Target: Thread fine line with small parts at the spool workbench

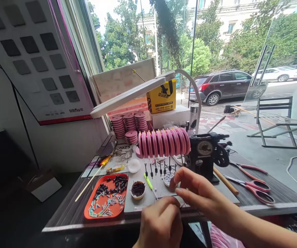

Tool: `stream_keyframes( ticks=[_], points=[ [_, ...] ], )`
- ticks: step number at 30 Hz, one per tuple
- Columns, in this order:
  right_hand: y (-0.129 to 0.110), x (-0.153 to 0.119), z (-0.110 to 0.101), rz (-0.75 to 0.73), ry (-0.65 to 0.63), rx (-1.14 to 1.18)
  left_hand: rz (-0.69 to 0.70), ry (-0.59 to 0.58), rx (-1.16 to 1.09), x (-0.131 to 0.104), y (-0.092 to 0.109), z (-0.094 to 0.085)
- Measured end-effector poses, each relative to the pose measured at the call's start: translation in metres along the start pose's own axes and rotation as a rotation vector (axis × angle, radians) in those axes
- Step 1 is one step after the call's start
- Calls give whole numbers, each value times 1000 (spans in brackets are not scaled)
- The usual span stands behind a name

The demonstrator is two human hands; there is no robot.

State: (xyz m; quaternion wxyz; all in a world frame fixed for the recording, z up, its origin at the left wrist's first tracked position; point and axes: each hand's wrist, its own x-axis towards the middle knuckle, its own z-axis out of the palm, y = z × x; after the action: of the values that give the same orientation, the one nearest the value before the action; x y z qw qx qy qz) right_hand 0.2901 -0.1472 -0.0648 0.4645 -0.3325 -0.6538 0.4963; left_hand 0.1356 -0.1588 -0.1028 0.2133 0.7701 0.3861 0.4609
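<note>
My left hand [161,220] is closed in a fist at the table's front edge, and whatever its fingers hold is hidden. My right hand [197,189] hovers just right of it, with curled fingers and a gap to the thumb; nothing shows between them. Its fingertips are over the edge of a small dish of whitish beads [168,177]. A tool with a bright green handle [148,181] lies beyond my left hand, its thin shaft pointing toward me. Above, a row of pink spools [163,143] sits side by side, with several small black pieces [160,171] hanging below.
Left stands an orange tray [87,210] of black and silvery small parts, beside a round dish of dark bits [138,190]. A black machine with a dial [205,148] adjoins the spools. Scissors [256,186] and pliers [248,167] lie right. A white lamp [133,94] arches overhead.
</note>
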Motion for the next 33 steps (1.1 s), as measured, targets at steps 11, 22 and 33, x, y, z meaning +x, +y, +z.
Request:
stream_keyframes(
  ticks=[11,22,33],
  points=[
    [6,-24,-5,-916,-253,-1141,-1016,-327,-987,18,8,-13],
    [4,-11,7,-269,-17,-412,-246,97,-60,3,13,-5],
    [-1,-1,-3,-166,-25,-269,-288,-47,-285,7,8,-8]
  ],
)
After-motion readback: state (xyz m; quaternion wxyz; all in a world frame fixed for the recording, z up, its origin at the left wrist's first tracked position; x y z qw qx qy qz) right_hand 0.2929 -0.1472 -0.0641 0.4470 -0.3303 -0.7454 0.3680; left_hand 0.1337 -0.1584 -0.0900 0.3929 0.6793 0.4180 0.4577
